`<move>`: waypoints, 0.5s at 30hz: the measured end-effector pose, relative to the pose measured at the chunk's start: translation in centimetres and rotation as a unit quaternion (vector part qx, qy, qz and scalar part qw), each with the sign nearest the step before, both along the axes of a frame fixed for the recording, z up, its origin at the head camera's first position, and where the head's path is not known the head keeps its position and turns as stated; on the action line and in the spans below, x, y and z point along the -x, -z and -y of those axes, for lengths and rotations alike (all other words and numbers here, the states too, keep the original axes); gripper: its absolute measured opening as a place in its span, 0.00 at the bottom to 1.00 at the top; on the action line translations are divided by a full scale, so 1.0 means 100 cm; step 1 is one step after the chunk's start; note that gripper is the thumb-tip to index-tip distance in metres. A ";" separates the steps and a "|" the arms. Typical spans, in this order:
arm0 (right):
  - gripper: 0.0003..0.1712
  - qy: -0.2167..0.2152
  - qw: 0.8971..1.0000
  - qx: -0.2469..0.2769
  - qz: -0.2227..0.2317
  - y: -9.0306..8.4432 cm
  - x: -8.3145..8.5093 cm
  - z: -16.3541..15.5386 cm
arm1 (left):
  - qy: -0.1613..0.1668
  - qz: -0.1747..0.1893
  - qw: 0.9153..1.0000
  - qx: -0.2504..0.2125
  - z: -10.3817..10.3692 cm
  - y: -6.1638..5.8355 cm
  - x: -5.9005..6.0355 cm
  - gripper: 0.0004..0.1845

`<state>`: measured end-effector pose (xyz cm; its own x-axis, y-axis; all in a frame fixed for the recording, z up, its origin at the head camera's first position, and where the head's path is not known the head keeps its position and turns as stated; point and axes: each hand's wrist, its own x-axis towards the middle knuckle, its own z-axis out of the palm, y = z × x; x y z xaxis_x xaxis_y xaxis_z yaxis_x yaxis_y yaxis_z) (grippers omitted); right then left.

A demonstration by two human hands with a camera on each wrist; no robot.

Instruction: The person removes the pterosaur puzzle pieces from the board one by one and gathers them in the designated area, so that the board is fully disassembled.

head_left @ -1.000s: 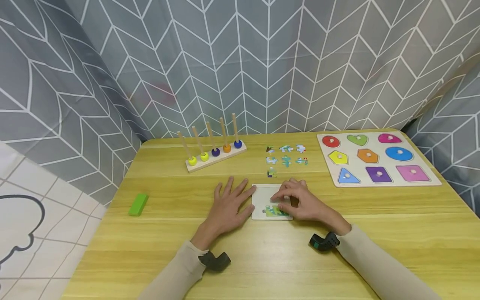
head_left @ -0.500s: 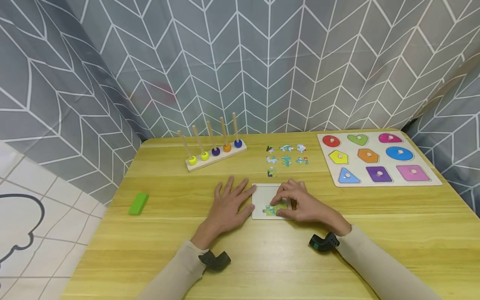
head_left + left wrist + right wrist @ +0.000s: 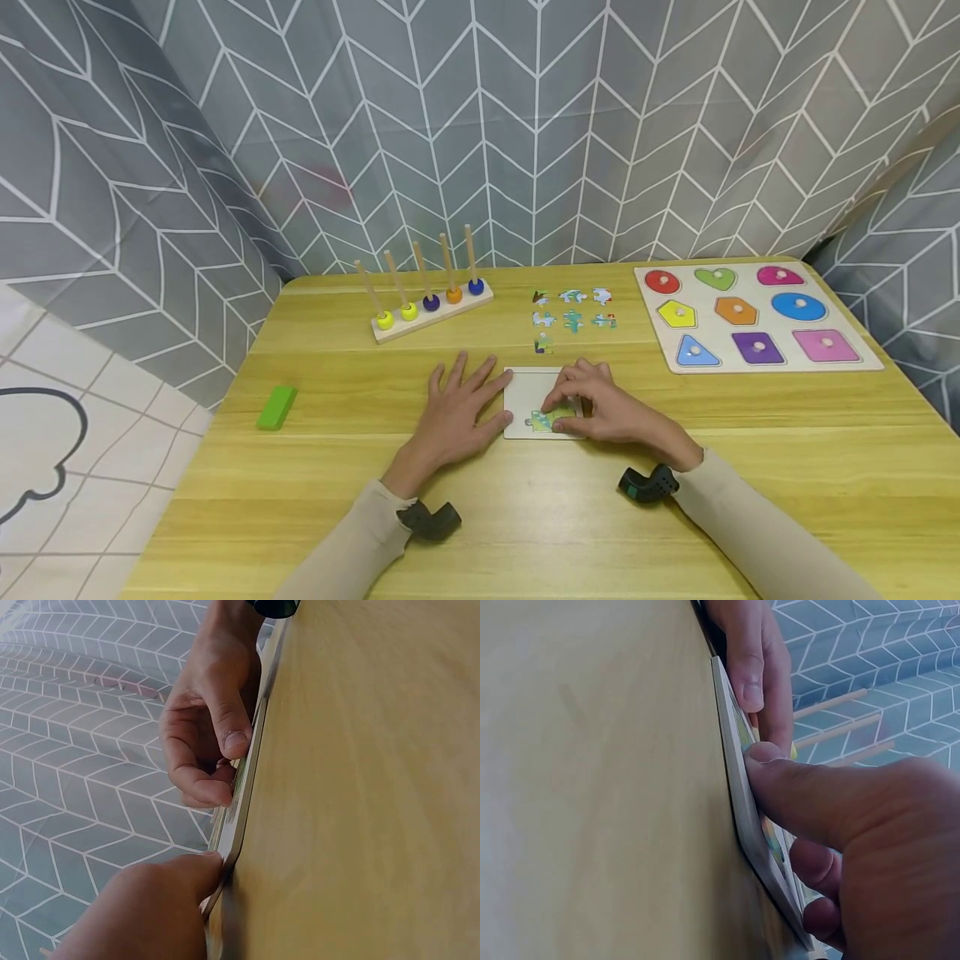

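Note:
A small white puzzle tray (image 3: 521, 390) lies before me, with green jigsaw puzzle pieces (image 3: 537, 422) joined along its near side. My left hand (image 3: 452, 423) rests flat with spread fingers, its thumb and index finger at the tray's left edge. Bent over the tray from the right, my right hand (image 3: 603, 404) has thumb and index fingertips on a puzzle piece and partly hides it. The right wrist view shows that thumb (image 3: 769, 769) pressed down at the tray's rim (image 3: 735, 780). Several loose puzzle pieces (image 3: 573, 321) lie in rows beyond the tray.
A wooden peg stand (image 3: 435, 315) with coloured beads stands at the back left. On the right lies a shape board (image 3: 716, 337) with knobbed pieces. A green block (image 3: 277, 408) sits near the table's left side. A grey patterned curtain (image 3: 525, 125) hangs behind.
My right index finger has come down from above the tray onto the puzzle pieces, closer to the thumb. My left hand has stayed almost still.

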<state>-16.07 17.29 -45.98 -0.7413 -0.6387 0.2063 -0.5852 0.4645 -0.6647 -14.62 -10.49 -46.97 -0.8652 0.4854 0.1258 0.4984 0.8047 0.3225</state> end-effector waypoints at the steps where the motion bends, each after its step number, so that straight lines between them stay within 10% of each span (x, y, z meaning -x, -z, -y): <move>1: 0.11 -0.002 1.000 0.000 -0.001 0.000 0.000 0.000 | -0.001 0.000 1.000 0.000 0.000 0.000 0.000 0.33; 15: 0.11 -0.013 1.000 0.009 0.007 -0.003 0.001 -0.001 | 0.000 -0.005 1.000 -0.010 0.000 0.001 0.000 0.32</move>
<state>-16.16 17.35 -45.70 -0.7267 -0.6547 0.2080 -0.5881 0.4364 -0.6810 -14.62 -10.45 -47.03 -0.8638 0.4826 0.1444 0.5017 0.7983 0.3333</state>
